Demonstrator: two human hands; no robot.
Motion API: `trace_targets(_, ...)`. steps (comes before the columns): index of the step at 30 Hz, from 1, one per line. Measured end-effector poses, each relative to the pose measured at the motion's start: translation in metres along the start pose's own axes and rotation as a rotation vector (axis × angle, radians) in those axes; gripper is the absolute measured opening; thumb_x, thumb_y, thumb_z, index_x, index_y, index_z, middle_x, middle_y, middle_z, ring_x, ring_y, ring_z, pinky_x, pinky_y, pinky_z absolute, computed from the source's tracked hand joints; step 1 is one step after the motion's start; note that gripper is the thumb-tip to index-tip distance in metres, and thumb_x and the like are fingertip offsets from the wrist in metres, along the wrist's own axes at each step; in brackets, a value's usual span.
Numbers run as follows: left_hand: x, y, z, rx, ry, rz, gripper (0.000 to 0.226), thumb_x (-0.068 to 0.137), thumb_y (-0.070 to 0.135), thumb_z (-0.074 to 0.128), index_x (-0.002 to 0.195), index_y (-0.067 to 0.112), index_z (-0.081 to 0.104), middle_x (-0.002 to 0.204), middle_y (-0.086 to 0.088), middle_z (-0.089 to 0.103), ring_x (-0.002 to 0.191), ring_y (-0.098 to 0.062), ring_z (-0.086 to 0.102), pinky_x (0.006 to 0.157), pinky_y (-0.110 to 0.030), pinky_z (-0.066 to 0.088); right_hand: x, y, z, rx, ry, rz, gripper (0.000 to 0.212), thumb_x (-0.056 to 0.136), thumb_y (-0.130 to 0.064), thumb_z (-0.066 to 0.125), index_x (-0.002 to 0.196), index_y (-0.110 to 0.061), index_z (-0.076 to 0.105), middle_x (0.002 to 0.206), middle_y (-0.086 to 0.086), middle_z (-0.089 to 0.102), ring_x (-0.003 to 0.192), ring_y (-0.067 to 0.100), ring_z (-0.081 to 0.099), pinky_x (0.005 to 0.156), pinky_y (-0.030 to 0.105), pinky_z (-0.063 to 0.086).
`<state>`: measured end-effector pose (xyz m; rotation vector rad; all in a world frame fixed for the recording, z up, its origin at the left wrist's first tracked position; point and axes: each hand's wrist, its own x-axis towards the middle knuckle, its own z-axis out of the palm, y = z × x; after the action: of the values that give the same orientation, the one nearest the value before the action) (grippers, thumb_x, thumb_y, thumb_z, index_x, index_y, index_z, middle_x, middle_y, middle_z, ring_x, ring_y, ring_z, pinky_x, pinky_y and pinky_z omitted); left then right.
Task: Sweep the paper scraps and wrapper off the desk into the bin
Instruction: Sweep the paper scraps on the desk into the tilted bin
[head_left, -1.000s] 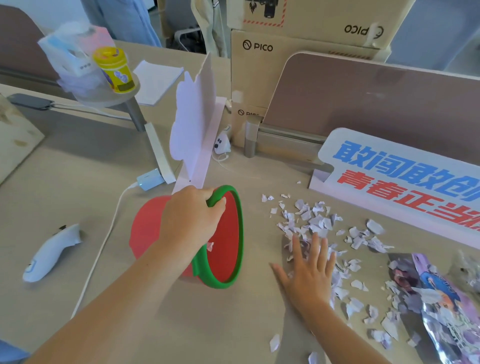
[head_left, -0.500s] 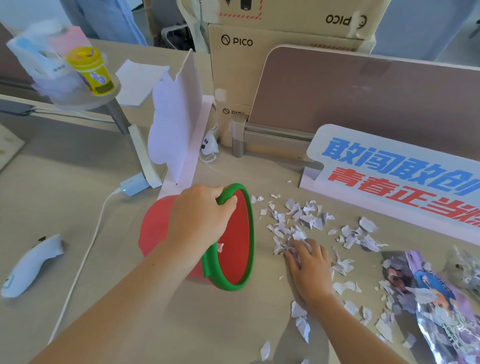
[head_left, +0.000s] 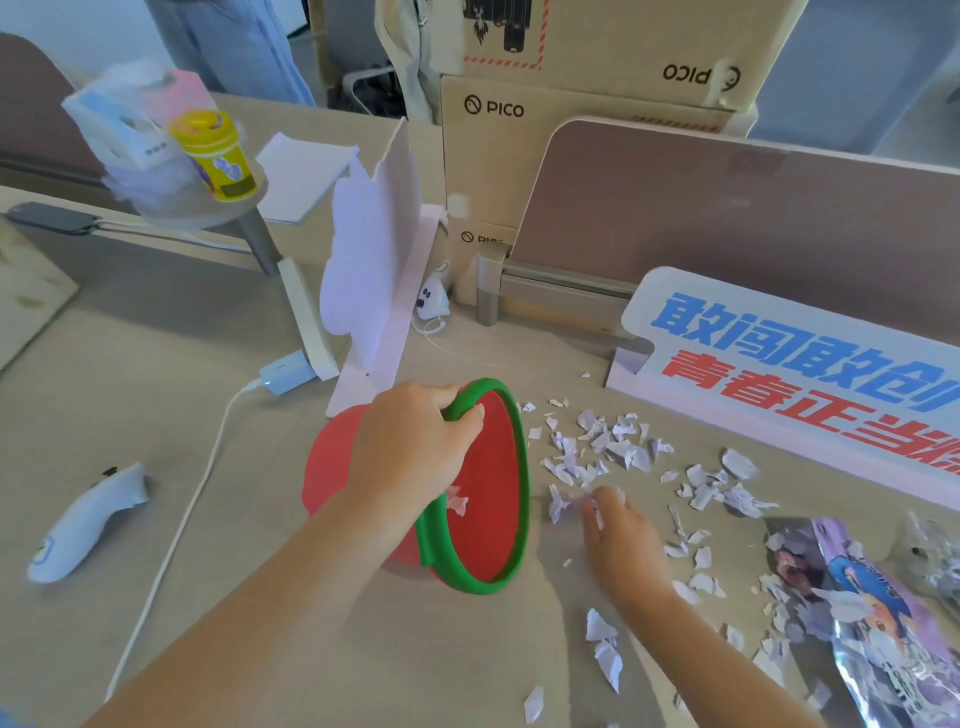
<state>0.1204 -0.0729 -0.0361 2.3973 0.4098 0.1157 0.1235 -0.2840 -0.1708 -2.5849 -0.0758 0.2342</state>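
Observation:
A small red bin with a green rim (head_left: 511, 415) lies tipped on its side on the desk, its mouth facing right. My left hand (head_left: 410, 441) grips the top of the rim. One scrap clings inside the bin near my wrist. White paper scraps (head_left: 618, 447) are scattered to the right of the bin's mouth. My right hand (head_left: 621, 540) rests palm down on the desk among them, fingertips curled over a few scraps just right of the mouth. A shiny purple wrapper (head_left: 872, 613) lies at the lower right, with scraps on it.
A white sign with blue and red characters (head_left: 789, 364) stands behind the scraps. A white card stand (head_left: 374, 270) rises behind the bin. A white controller (head_left: 85, 519) and a charger cable (head_left: 182, 519) lie to the left. Cardboard boxes (head_left: 571, 130) and a partition stand at the back.
My right hand went from flat with spread fingers to curled, dragging scraps leftward toward the bin's mouth. My left hand kept hold of the rim.

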Motion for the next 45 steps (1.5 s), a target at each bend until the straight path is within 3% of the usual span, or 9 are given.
trace_targets(4,-0.007,0.004,0.002,-0.053,-0.040,-0.004,0.023,0.087,0.037,0.060,0.087,0.022,0.077,0.049,-0.005,0.059,0.045,-0.010,0.049,0.044,-0.015,0.035,-0.030,-0.063,-0.019,0.225,0.019,-0.274,0.020,0.093,-0.023,0.047,0.098,-0.008,0.058,0.089,0.004,0.067,0.071,0.029,0.062,0.059,0.030,0.039)
trace_targets(8,-0.015,0.010,0.006,-0.066,-0.089,0.045,0.020,0.087,0.036,0.061,0.093,0.029,0.078,0.052,0.005,0.064,0.055,-0.006,0.061,0.053,-0.020,0.044,-0.023,-0.111,-0.009,0.213,-0.125,-0.360,0.022,0.083,-0.023,0.037,0.088,-0.007,0.050,0.078,0.008,0.053,0.070,0.027,0.051,0.063,0.038,0.042)
trace_targets(13,-0.014,0.010,0.001,-0.066,-0.100,0.043,0.020,0.088,0.034,0.062,0.102,0.032,0.077,0.070,0.006,0.075,0.064,-0.001,0.064,0.052,-0.007,0.041,-0.008,-0.124,0.007,-0.020,-0.244,-0.276,0.027,0.088,-0.014,0.039,0.111,-0.008,0.051,0.112,0.015,0.047,0.101,0.032,0.043,0.091,0.044,0.041)
trace_targets(18,-0.004,0.004,-0.006,-0.096,-0.061,-0.003,0.018,0.088,0.033,0.062,0.083,0.027,0.078,0.053,-0.001,0.063,0.058,-0.020,0.065,0.056,-0.030,0.050,-0.014,-0.115,0.006,0.011,-0.275,-0.345,0.071,0.072,-0.055,0.014,0.120,-0.025,0.056,0.140,0.009,0.037,0.128,0.032,0.027,0.109,0.050,0.021)
trace_targets(21,0.000,0.000,-0.008,-0.073,-0.042,-0.007,0.021,0.088,0.031,0.060,0.080,0.022,0.077,0.049,-0.002,0.059,0.053,-0.019,0.060,0.053,-0.029,0.046,-0.009,-0.108,0.010,0.131,-0.288,-0.421,0.060,0.077,-0.065,0.020,0.118,-0.041,0.056,0.153,-0.001,0.024,0.142,0.028,0.010,0.114,0.056,0.006)
trace_targets(26,0.002,-0.009,-0.007,0.023,0.024,0.020,0.023,0.090,0.031,0.059,0.084,0.018,0.077,0.047,-0.004,0.053,0.049,-0.018,0.050,0.048,-0.028,0.040,-0.004,-0.097,-0.009,0.588,0.016,-0.214,0.027,0.084,-0.036,0.050,0.099,-0.026,0.070,0.122,-0.007,0.054,0.115,0.001,0.047,0.102,0.027,0.035)
trace_targets(32,0.013,-0.023,-0.004,0.193,0.022,0.017,0.024,0.091,0.033,0.056,0.079,0.023,0.075,0.052,0.001,0.044,0.045,-0.009,0.043,0.043,-0.024,0.023,0.047,-0.058,-0.017,0.459,0.180,0.005,0.016,0.089,-0.020,0.051,0.097,-0.016,0.065,0.115,-0.001,0.052,0.093,0.008,0.053,0.073,0.004,0.036)
trace_targets(42,0.052,-0.026,0.004,0.277,0.033,-0.003,0.036,0.088,0.036,0.056,0.065,0.008,0.064,0.050,-0.006,0.044,0.052,-0.023,0.044,0.047,-0.031,0.034,0.189,-0.022,0.006,-0.074,-0.026,-0.029,0.033,0.091,-0.021,0.044,0.120,-0.006,0.051,0.131,0.015,0.044,0.124,0.031,0.037,0.104,0.033,0.030)
trace_targets(45,0.059,-0.027,0.005,0.261,0.024,-0.012,0.036,0.087,0.036,0.056,0.065,0.008,0.063,0.054,-0.013,0.057,0.057,-0.029,0.056,0.047,-0.031,0.037,0.196,-0.024,0.028,0.005,0.028,0.042,0.035,0.091,-0.032,0.040,0.110,-0.006,0.055,0.123,0.013,0.047,0.119,0.031,0.038,0.107,0.040,0.031)
